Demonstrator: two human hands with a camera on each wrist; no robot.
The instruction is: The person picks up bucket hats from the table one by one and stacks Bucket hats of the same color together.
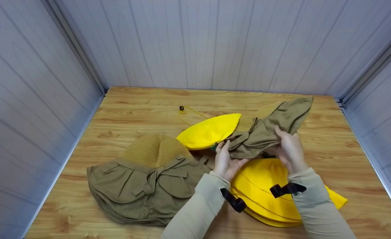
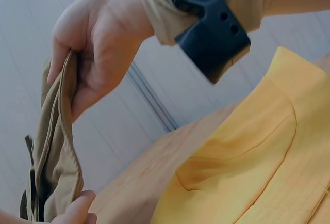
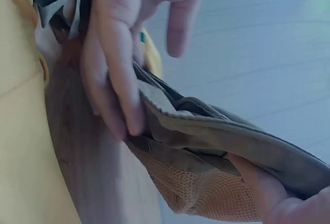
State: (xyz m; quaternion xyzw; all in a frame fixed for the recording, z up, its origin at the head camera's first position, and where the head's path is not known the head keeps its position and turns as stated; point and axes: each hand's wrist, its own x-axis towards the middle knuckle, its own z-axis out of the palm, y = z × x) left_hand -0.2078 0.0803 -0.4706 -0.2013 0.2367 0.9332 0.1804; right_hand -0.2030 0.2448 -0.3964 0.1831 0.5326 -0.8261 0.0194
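A khaki sun hat with a woven straw crown point(image 1: 266, 132) is held above the table, its wide cloth brim folded. My right hand point(image 1: 292, 151) grips the brim, thumb on top; the left wrist view shows this hand point(image 2: 100, 41) pinching the cloth. At the hat's near left end is my left hand point(image 1: 227, 162). In the right wrist view the left hand's straight fingers point(image 3: 121, 74) touch the brim, its thumb apart from the cloth. Below the hands lies a stack of yellow hats point(image 1: 265, 189).
Another khaki hat with a bow point(image 1: 155, 189) lies at the left, seemingly stacked on others. A yellow hat point(image 1: 210, 131) lies behind the hands, its cord and black toggle point(image 1: 181, 108) stretching back. Pale panel walls point(image 1: 198, 46) border the wooden table point(image 1: 132, 106).
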